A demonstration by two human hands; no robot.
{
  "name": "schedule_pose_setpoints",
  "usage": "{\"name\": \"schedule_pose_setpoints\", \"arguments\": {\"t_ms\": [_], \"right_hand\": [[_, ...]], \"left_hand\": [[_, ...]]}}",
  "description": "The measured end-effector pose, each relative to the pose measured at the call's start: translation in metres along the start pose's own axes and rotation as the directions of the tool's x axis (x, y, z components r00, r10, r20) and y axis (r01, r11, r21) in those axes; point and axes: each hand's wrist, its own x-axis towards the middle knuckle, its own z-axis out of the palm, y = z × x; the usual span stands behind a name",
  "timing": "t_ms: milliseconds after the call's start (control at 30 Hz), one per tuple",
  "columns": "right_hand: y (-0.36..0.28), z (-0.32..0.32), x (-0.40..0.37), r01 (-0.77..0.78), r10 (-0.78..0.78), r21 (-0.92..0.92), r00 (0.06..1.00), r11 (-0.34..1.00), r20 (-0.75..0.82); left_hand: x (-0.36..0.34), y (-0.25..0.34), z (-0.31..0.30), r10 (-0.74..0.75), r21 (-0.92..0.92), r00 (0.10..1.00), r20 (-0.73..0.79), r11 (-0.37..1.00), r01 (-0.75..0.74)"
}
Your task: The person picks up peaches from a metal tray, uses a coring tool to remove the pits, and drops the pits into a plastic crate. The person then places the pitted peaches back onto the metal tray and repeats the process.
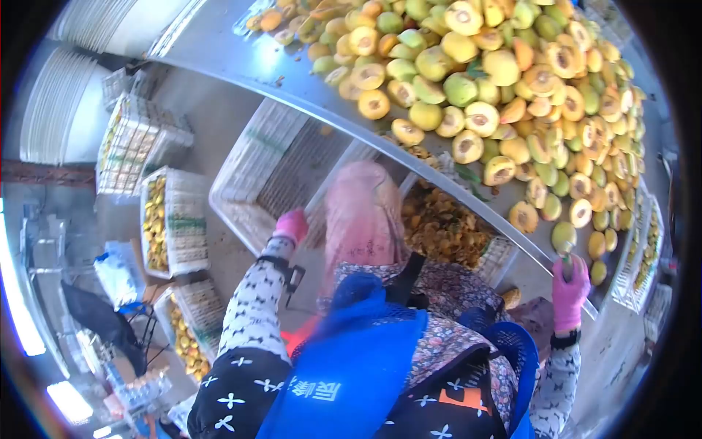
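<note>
Green-yellow round fruit point(563, 235) is up at the near edge of the long sheet-metal table point(241, 62), poking out of the top of the person's right hand point(570, 293). That pink-gloved hand is curled tight around its lower part, right against the table lip. Whether anything else sits inside the fist cannot be told.

Over on the other side, the left hand point(292, 225), also in a pink glove with a black band at the wrist, is down at the rim of an empty-looking white plastic mesh crate point(256, 157) below the table. Its fingers look bunched, but whether they hold anything cannot be told.

Spread across the tabletop, well beyond the held fruit, lies a big heap of halved yellow and green fruits point(504, 80), many cut side up with dark hollows showing. Under the table edge, between the two hands, a crate of brownish-yellow scraps point(446, 227) is in view, and just beside it a pink cloth bundle point(362, 219). Further left on the floor stand white crates of yellow fruit pieces point(155, 227).
</note>
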Motion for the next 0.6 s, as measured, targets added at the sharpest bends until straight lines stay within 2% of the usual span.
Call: {"name": "schedule_pose_setpoints", "arguments": {"t_ms": [100,200,300,333,400,433,467,500,567,600], "right_hand": [[0.005,0.004,-0.001,0.010,-0.014,-0.068,0.998,0.998,-0.058],[0.005,0.006,0.002,-0.018,0.013,-0.082,0.998,0.996,-0.059],[0.007,0.008,0.004,-0.030,0.027,-0.070,0.998,0.997,-0.049],[0.006,0.009,0.005,-0.027,0.025,-0.056,0.999,0.998,-0.044],[0.000,0.005,0.004,-0.037,0.034,-0.058,0.998,0.998,-0.059],[-0.001,0.004,0.005,-0.031,0.028,-0.052,0.998,0.998,-0.065],[-0.002,0.005,0.005,-0.034,0.031,-0.039,0.996,0.999,-0.090],[-0.004,0.008,0.006,-0.046,0.044,-0.020,0.995,0.999,-0.092],[-0.005,0.008,0.007,-0.078,0.078,0.011,0.993,0.997,-0.092],[-0.007,0.009,0.009,-0.044,0.047,0.028,0.993,0.999,-0.108]], "left_hand": [[-0.035,0.021,0.009,0.053,-0.044,0.998,0.013,0.998,-0.053],[-0.053,0.022,0.017,0.176,-0.110,0.984,0.004,0.979,-0.174],[-0.025,-0.012,0.043,0.424,-0.049,0.906,0.011,0.905,-0.423],[-0.026,-0.014,0.017,0.481,0.049,0.876,0.046,0.874,-0.483],[-0.042,0.017,-0.056,0.369,-0.074,0.923,-0.108,0.923,-0.378],[-0.051,0.038,-0.090,0.133,-0.323,0.957,-0.256,0.922,-0.214],[-0.065,0.056,-0.124,0.237,-0.295,0.846,-0.477,0.864,-0.409],[-0.079,0.076,-0.157,0.314,-0.213,0.673,-0.670,0.787,-0.579],[-0.099,0.130,-0.213,0.396,-0.232,0.596,-0.698,0.663,-0.712],[-0.092,0.152,-0.220,0.461,-0.186,0.555,-0.693,0.629,-0.754]]}}
